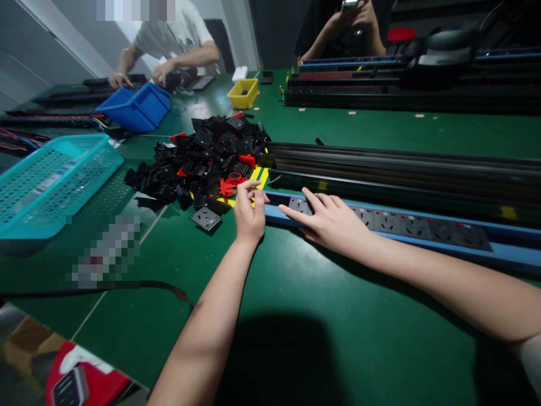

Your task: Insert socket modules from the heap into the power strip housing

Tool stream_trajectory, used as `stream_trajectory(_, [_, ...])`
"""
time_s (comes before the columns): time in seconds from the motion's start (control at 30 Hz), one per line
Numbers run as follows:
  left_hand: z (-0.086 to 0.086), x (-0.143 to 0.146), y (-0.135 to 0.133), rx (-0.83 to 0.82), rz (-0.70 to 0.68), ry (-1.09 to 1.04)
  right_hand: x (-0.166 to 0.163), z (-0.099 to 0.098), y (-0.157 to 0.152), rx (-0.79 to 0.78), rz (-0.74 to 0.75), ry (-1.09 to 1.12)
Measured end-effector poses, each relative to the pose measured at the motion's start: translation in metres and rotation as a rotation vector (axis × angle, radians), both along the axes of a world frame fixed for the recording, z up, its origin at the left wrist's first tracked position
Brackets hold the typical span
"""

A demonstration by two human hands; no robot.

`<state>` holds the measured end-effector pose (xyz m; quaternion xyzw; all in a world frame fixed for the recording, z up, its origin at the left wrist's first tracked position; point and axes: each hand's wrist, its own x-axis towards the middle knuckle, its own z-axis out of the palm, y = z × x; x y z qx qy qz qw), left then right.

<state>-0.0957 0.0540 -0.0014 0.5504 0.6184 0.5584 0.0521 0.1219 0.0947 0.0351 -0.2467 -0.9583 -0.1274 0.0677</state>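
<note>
A blue channel (515, 254) is laid across the green table (270, 316), running from the middle of the view to the right edge, and a row of dark socket modules (412, 224), marked with small red dots, is seated inside it. The channel's left end is met by the left hand (250, 217), which is held upright with its fingers bent and its thumb raised; whether anything is gripped between them cannot be told. The right hand (333, 223) is laid palm down over the channel, its fingers spread wide, with one module partly covered beneath them. Just left of the left hand, a loose socket plate (205, 219) is seen lying face up, close to a heap of black and red parts (211, 146). Behind the channel, long black rails (401, 166) are laid alongside it. A turquoise basket (87, 189) is placed at the left, with a blue bin (141, 113) beyond it and a small yellow bin (245, 100) farther back. At the far side, the blue bin is nearly reached by the hands of a person in a white shirt (177, 34), while a small device (350, 5) is held by another person in dark clothing (315, 34).
</note>
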Motion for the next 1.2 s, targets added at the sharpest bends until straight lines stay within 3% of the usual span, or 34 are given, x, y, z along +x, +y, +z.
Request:
stream_trajectory(0.2, [-0.007, -0.007, 0.010, 0.109, 0.068, -0.113, 0.000, 0.001, -0.001, 0.001, 0.007, -0.004])
stream_trajectory(0.63, [-0.005, -0.003, 0.007, 0.036, 0.032, -0.070, -0.003, -0.005, -0.002, 0.054, 0.002, 0.041])
stream_trajectory(1.0, [-0.001, -0.007, 0.005, 0.014, 0.482, -0.022, -0.002, -0.007, -0.002, 0.096, 0.004, 0.030])
stream_trajectory(1.2, [-0.003, -0.016, 0.008, -0.006, 0.559, -0.170, -0.002, -0.006, -0.002, 0.092, 0.002, 0.026])
